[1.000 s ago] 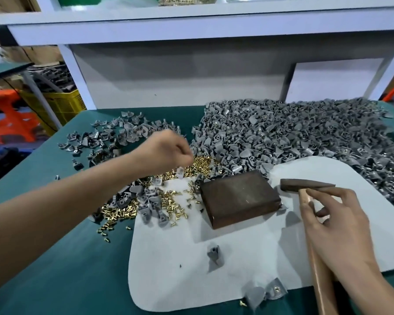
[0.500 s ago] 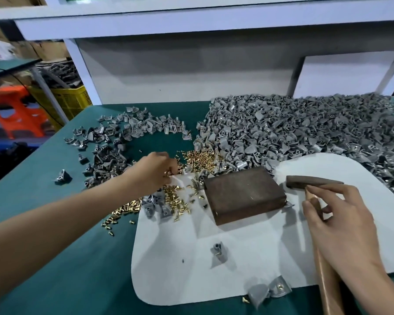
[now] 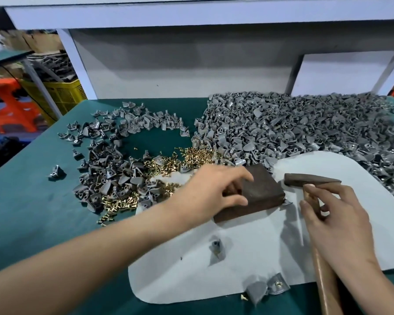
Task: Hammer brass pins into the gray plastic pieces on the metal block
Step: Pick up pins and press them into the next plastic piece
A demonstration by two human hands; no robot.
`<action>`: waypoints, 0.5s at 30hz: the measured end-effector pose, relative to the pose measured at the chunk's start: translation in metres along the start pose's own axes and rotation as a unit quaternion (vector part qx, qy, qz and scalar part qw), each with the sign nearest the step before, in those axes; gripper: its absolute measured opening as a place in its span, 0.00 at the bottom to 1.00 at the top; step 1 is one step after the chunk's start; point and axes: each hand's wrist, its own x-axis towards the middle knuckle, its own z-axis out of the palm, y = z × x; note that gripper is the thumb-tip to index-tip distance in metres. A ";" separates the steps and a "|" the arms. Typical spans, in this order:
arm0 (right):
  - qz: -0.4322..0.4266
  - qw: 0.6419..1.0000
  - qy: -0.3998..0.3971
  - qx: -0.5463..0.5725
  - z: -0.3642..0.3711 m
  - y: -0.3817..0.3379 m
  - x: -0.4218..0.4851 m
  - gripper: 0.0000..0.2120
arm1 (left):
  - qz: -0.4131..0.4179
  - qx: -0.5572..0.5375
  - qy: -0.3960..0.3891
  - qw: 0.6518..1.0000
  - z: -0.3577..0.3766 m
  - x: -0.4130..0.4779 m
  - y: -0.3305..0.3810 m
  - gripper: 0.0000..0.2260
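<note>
A dark brown metal block (image 3: 264,194) lies on a white mat (image 3: 248,271). My left hand (image 3: 209,194) rests over the block's left part, thumb and forefinger spread along its edge. Whether it holds anything underneath is hidden. My right hand (image 3: 337,226) grips the wooden handle of a hammer (image 3: 312,180) just below its dark head, which lies on the mat right of the block. Brass pins (image 3: 191,155) are scattered behind and left of the block. A big heap of gray plastic pieces (image 3: 282,128) fills the back right.
A smaller spread of gray pieces (image 3: 105,160) lies at the left on the green table. One gray piece (image 3: 216,246) stands on the mat in front of the block, and two more (image 3: 266,289) lie at its near edge. Beyond the table's left edge stand a yellow crate (image 3: 62,94) and an orange stool (image 3: 7,103).
My left hand has moved right from the pins and pieces at the left onto the metal block. My right hand has stayed on the hammer.
</note>
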 end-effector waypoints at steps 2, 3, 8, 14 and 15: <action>0.002 1.000 0.004 0.010 0.000 0.001 0.001 0.14 | -0.026 -0.005 0.004 1.000 0.008 -0.002 -0.001 0.21; 0.002 1.000 0.005 0.012 0.000 0.000 0.001 0.14 | -0.040 -0.023 0.021 0.999 0.005 -0.004 -0.005 0.22; -0.002 1.000 0.004 0.008 0.001 0.001 0.002 0.14 | -0.141 0.045 0.108 0.983 -0.031 -0.016 -0.050 0.14; 0.008 1.000 -0.003 0.007 0.001 0.003 0.002 0.14 | -0.196 0.147 -0.034 0.969 -0.026 -0.037 -0.075 0.07; 0.011 1.000 -0.005 0.006 0.001 0.003 0.002 0.15 | -0.191 0.147 -0.033 0.970 -0.026 -0.035 -0.073 0.05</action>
